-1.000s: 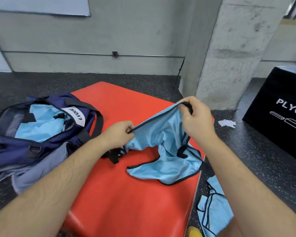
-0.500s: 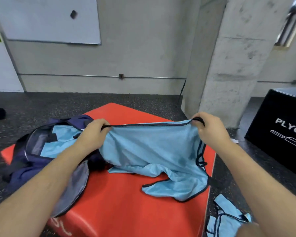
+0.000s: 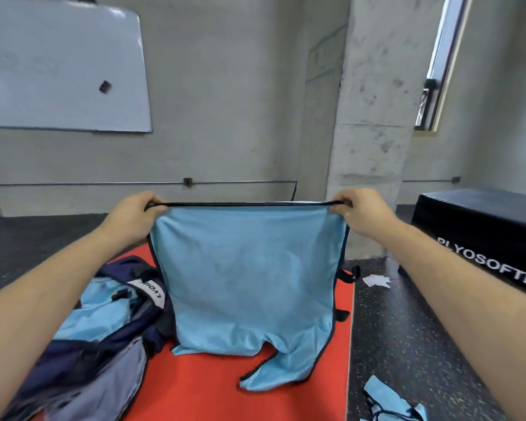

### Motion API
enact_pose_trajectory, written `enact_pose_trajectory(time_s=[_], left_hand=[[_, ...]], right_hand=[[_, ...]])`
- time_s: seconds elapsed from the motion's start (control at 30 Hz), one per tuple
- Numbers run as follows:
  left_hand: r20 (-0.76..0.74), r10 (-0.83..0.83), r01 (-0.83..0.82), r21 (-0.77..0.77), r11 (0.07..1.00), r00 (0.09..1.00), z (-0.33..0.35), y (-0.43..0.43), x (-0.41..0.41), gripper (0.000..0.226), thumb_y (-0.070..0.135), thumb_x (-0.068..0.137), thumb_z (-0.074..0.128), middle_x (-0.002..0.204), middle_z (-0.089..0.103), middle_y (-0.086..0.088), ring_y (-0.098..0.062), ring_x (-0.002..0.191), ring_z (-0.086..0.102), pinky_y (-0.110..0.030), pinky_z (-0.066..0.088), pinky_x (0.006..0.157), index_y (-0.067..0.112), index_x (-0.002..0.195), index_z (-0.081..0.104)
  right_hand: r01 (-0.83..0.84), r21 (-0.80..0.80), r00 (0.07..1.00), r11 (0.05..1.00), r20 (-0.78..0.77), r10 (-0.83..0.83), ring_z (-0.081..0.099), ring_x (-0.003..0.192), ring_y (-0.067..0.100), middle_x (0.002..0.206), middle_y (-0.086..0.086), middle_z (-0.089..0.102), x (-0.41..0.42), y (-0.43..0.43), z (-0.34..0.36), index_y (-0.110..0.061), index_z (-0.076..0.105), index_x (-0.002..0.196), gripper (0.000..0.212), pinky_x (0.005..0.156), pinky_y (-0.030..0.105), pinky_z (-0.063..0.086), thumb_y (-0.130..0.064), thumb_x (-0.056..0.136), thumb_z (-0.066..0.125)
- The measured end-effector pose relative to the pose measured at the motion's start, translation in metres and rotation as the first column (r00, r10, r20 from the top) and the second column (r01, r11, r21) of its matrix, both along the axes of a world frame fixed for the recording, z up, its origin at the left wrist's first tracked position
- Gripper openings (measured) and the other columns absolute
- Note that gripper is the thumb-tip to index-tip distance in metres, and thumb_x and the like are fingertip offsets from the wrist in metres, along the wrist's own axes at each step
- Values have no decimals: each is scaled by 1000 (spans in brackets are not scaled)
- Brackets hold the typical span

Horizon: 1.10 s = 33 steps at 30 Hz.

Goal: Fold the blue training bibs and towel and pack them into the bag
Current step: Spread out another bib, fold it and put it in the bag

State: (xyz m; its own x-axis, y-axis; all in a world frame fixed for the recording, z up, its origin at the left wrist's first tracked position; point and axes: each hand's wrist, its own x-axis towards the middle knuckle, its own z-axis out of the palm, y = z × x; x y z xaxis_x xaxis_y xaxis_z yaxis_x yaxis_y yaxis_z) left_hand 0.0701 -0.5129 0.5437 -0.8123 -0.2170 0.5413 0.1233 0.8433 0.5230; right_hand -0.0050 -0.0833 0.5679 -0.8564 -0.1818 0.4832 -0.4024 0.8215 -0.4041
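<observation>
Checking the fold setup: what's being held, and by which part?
One light-blue fabric bib with black trim: the left hand and right hand pinch the two corners of its top edge.

This is a training gym: a black box (image 3: 480, 235) lettered "PLYOSOFT", a red padded mat (image 3: 195, 396), black speckled rubber flooring (image 3: 407, 344), a bare concrete pillar (image 3: 374, 117) and a white wall-mounted whiteboard (image 3: 58, 71).
</observation>
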Motion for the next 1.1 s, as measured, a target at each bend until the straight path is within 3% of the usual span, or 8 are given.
enact_pose_trajectory(time_s=[0.23, 0.37, 0.43, 0.57, 0.73, 0.87, 1.0, 1.1], left_hand=[[-77, 60, -58, 21, 998, 995, 41, 18, 47, 12, 20, 95, 66, 87, 63, -5, -22, 87, 55, -27, 31, 70, 8, 91, 67], [0, 37, -37, -27, 999, 999, 76, 21, 105, 12, 26, 93, 68, 88, 68, -1, -21, 85, 59, -31, 40, 68, 15, 88, 69], [39, 3, -2, -26, 1000, 999, 92, 23, 135, 6, 25, 89, 72, 83, 71, 4, -13, 81, 61, -20, 42, 71, 20, 86, 72], [29, -21, 19, 58, 998, 999, 109, 34, 140, 5, 21, 87, 75, 55, 64, 11, -11, 52, 54, -24, 43, 60, 20, 83, 72], [189, -36, -13, 252, 968, 981, 84, 35, 49, 6, 9, 97, 62, 77, 69, -15, -21, 54, 71, -24, 48, 39, 3, 98, 60], [81, 76, -94, 249, 964, 994, 85, 25, -27, 6, 9, 96, 63, 93, 64, -16, -27, 78, 67, -31, 52, 60, 3, 96, 61], [-135, 114, -82, 221, 972, 984, 122, 21, -62, 4, 12, 95, 62, 93, 62, -8, -24, 91, 56, -27, 36, 76, 9, 93, 63], [-246, 95, -35, 239, 970, 964, 146, 23, -68, 5, 14, 97, 61, 96, 62, -2, -20, 94, 55, -25, 36, 80, 11, 98, 65]], right_hand=[[-84, -39, 996, 996, 15, 85, 58, 72, 14, 79, -4, 64, 22, 11, 28, -21, 65, 86, 8, 58, 27, 42, -21, 93, 68], [-210, -74, 974, 975, 76, 215, 63, 74, 10, 82, -6, 73, 66, 35, 60, -26, 68, 83, 9, 67, 23, 43, -23, 90, 73], [-278, -123, 950, 953, 115, 292, 61, 68, 4, 76, -10, 73, 91, 51, 80, -26, 71, 81, 9, 69, 22, 43, -22, 89, 74], [-270, -214, 911, 939, 258, 321, 42, 45, 14, 54, 1, 54, 92, 62, 101, -10, 67, 88, 8, 49, 23, 33, -15, 89, 73], [-95, -238, 871, 967, 451, 196, 74, 78, 30, 79, 18, 69, 23, 23, 73, -5, 56, 92, 9, 51, 26, 58, -4, 95, 64], [27, -89, 991, 996, 132, -15, 63, 83, 26, 85, 7, 67, -48, -8, 59, -13, 63, 83, 11, 68, 32, 50, -16, 93, 67], [-15, -355, 996, 935, -86, -17, 58, 83, 24, 87, 5, 65, -78, -22, 88, -10, 68, 92, 7, 69, 27, 38, -12, 93, 61], [-79, -385, 978, 919, -208, -4, 59, 85, 21, 92, 6, 67, -81, -24, 111, -5, 69, 100, 13, 68, 25, 37, -10, 95, 58]])
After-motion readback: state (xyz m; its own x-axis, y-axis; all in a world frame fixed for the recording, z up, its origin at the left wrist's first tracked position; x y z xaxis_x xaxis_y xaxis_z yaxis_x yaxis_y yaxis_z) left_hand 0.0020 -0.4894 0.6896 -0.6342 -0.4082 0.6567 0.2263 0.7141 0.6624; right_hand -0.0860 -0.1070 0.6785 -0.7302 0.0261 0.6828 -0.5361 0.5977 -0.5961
